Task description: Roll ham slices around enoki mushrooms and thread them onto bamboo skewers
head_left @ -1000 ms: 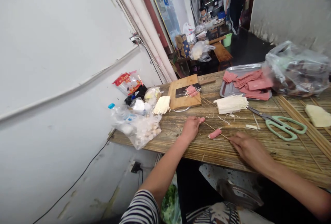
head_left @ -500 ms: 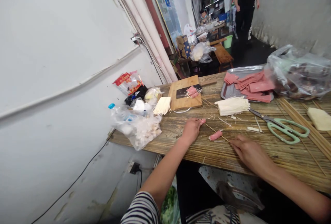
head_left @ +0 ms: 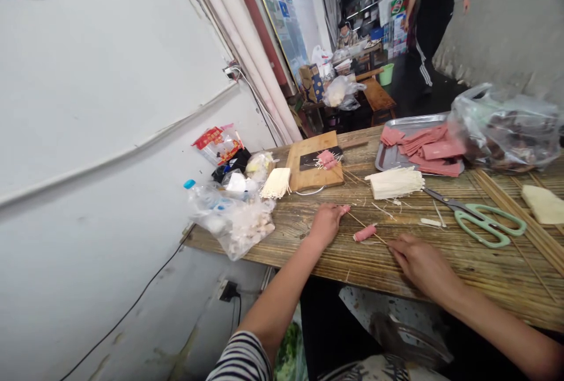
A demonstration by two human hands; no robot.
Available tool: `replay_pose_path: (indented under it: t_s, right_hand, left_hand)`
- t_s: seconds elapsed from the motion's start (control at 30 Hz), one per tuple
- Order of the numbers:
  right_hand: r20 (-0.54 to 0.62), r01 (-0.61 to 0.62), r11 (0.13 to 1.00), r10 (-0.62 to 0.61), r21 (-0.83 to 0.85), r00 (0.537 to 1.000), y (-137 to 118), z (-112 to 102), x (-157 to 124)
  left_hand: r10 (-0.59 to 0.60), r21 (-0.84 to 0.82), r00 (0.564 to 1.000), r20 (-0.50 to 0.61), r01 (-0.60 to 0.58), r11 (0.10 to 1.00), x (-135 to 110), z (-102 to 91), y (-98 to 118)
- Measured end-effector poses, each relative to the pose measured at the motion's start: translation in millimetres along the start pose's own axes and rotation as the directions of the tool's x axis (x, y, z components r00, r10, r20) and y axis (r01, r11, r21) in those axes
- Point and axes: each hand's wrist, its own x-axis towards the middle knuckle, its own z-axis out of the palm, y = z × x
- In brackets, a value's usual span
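Head view: I see the left hand (head_left: 326, 225) curled near the tabletop's (head_left: 440, 252) front edge, its grip clenched on a small pink roll (head_left: 344, 209) that peeks out past the fingertips. The knuckles hide how the fingers sit on it. A thin skewer (head_left: 355, 218) runs from there toward four o'clock, carries a second pink roll (head_left: 365, 233) midway, and ends at the right hand (head_left: 420, 263). That hand lies palm down with its fingertips on the skewer's end; I cannot tell whether its grip pinches the stick or only presses it. At two o'clock of the hands lie green-handled scissors (head_left: 484, 219), at twelve o'clock a white enoki bundle (head_left: 394, 182), and beyond it a metal tray (head_left: 385, 161) of pink slices (head_left: 434, 147). A pale block (head_left: 544, 204) at three o'clock is cut off by the frame edge. The clear bag (head_left: 506, 128) at one o'clock blurs its contents.
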Motion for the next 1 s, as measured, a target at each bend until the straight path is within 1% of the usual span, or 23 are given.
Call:
replay_pose_path:
  t_s: [0.17, 0.37, 0.7, 0.87, 0.93, 1.0]
  right_hand:
    - [0.011, -0.011, 1.000, 0.011, 0.004, 1.000, -4, 0, 3]
    - [-0.020, -0.006, 0.999, 0.007, 0.033, 1.000, -6, 2, 6]
    - [0.033, -0.025, 0.999, 0.023, 0.033, 0.999, -10, 2, 13]
    - [0.016, -0.010, 0.999, 0.009, 0.046, 1.000, -10, 3, 18]
    - [0.006, -0.008, 0.999, 0.008, 0.045, 1.000, -11, 3, 19]
    - [0.012, -0.013, 0.999, 0.013, 0.030, 1.000, -11, 3, 20]
  left_hand:
    - [-0.005, 0.045, 1.000, 0.020, 0.004, 0.999, 1, -2.6, 1]
    - [-0.005, 0.036, 1.000, 0.029, 0.004, 0.999, -1, -3.8, 3]
    - [-0.010, -0.035, 1.000, 0.010, 0.010, 0.999, -1, 1.4, -2]
    - [-0.013, -0.066, 1.000, 0.014, 0.014, 0.998, -2, 1.3, -2]
    - [-0.031, -0.052, 0.999, 0.018, 0.031, 0.998, -2, 0.7, 0]
    - [-0.052, -0.003, 0.999, 0.015, 0.052, 0.999, -2, -0.1, 2]
